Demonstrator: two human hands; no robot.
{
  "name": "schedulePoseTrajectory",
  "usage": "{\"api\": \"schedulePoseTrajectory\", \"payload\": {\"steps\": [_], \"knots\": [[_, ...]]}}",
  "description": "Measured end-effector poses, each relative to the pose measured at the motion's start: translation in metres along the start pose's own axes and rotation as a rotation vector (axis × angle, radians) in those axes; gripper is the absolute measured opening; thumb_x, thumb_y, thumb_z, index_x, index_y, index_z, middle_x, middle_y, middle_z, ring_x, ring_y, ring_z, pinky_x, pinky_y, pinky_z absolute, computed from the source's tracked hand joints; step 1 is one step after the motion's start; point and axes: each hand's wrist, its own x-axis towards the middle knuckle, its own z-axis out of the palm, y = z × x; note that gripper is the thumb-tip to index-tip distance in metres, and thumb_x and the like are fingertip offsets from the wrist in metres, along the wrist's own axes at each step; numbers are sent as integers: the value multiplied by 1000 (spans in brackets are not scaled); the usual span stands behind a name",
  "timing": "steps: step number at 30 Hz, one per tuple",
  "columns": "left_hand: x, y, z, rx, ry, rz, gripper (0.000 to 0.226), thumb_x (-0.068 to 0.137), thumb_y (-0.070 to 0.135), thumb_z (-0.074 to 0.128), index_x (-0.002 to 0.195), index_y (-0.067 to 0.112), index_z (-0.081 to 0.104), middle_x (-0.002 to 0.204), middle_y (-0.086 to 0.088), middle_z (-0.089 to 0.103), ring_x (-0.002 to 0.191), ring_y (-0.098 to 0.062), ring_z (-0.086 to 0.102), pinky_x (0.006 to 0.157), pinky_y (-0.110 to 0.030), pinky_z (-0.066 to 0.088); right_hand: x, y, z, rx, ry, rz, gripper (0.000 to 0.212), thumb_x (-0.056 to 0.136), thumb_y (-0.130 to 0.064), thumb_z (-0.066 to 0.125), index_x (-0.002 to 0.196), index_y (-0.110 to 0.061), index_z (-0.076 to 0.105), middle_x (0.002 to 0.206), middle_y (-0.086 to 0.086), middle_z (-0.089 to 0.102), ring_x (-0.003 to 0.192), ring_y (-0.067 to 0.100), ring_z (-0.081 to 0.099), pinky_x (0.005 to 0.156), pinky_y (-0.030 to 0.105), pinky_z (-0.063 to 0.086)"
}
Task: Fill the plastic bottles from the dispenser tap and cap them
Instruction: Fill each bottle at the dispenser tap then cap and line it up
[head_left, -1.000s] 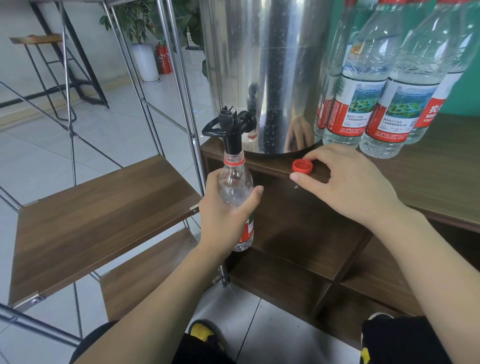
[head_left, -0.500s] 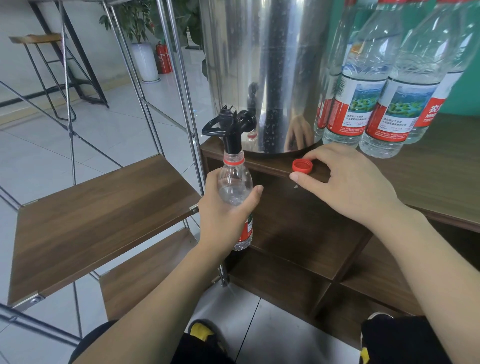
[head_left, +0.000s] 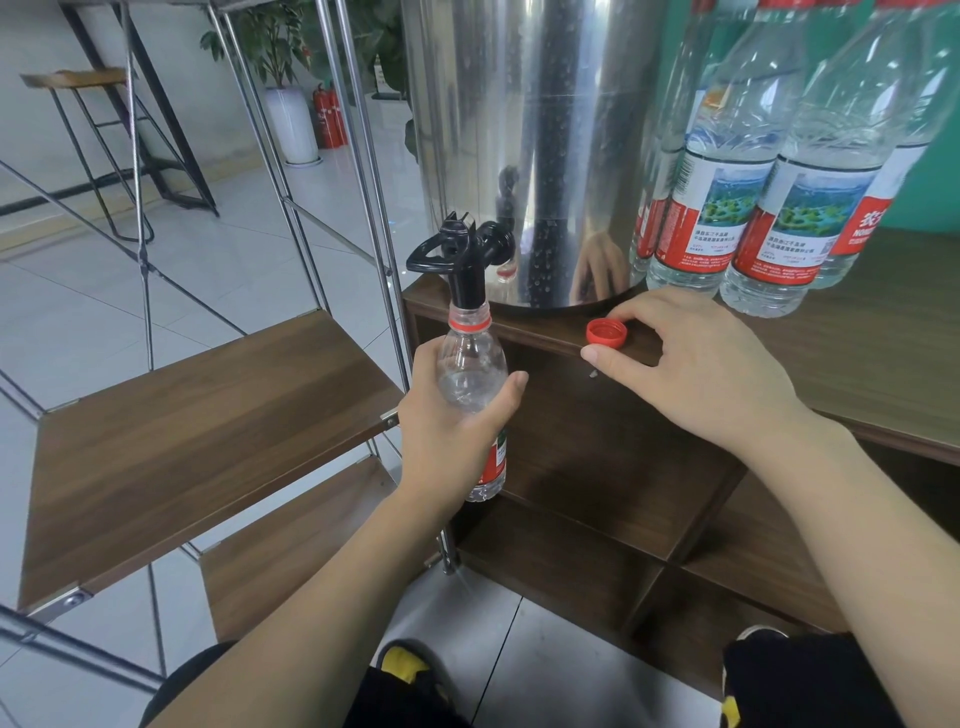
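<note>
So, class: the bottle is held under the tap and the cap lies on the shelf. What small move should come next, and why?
Probably the right hand should open the tap: the left hand holds the bottle mouth-up at the spout, and no flow shows.

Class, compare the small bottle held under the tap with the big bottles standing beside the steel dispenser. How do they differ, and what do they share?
The small bottle is gripped by the left hand with its open neck at the black tap; the big bottles stand free on the wooden counter.
The small bottle's red cap lies on the counter by the right hand; the big bottles show red at the top.
The big bottles are clearly larger.
Both are clear plastic with red labels.
</note>
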Motion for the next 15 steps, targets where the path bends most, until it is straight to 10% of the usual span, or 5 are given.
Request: {"api": "schedulePoseTrajectory", "payload": {"steps": [15], "knots": [[1,-4,0,-7,2,20,61,82,41,84,130,31,48,116,22,61,109,2,61,93,-19,50,-1,0,0,14,8,-9,43,91,-65,54,115,-31,65,112,-13,60,106,11,53,86,31,43]]}}
